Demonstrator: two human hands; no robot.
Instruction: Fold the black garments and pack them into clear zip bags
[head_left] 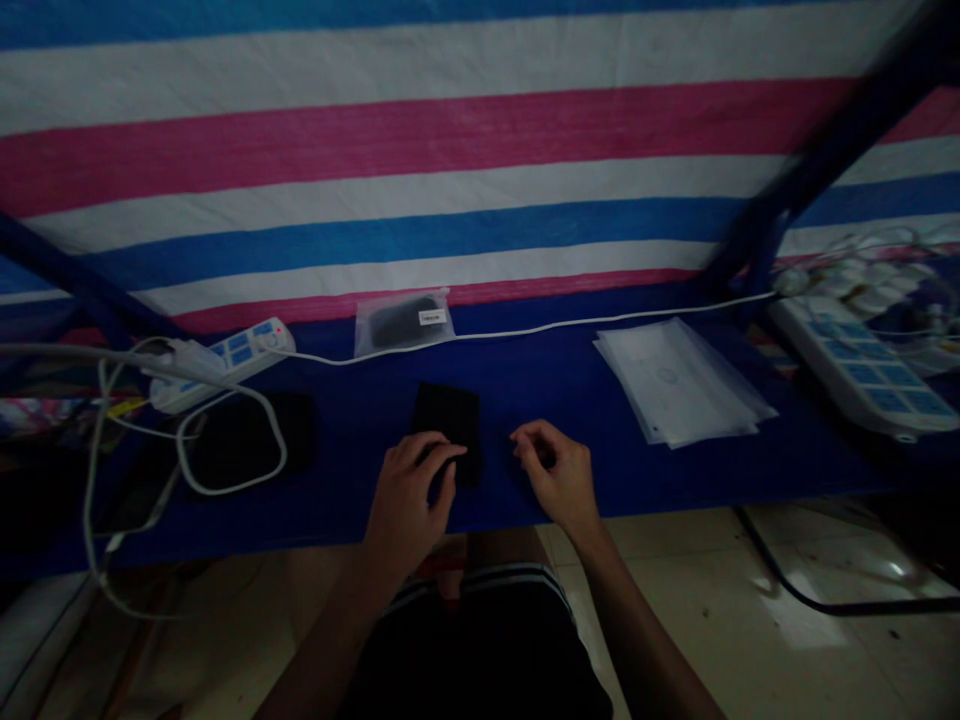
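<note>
**Black piece at dial centre, two bare hands around it**

OK so put the black piece [442,405] at the middle of the clock, 12 being straight away from the person. It's lying flat on the blue tabletop [540,380], near the front edge, too dark to say what it's made of.

Left hand [409,490] comes in from 7 o'clock and lies partly over it. Those fingers are loosely bent, with a gap between thumb and forefinger, so no pinch there. Can't tell how firmly they're touching, tbh.

Right hand [559,470] is between 3 and 4, just beside the piece but apart from it. Fingers curled in, thumb close to the forefinger; can't tell if anything's tucked inside.

Other stuff: a labelled bag [390,325] with something dark in it at 11, a stack of clear sleeves [667,375] between 2 and 3, and a white power strip [225,360] between 9 and 10, red light on. A white cable [555,325] crosses 12 o'clock, in front of a striped sheet [450,180].
</note>
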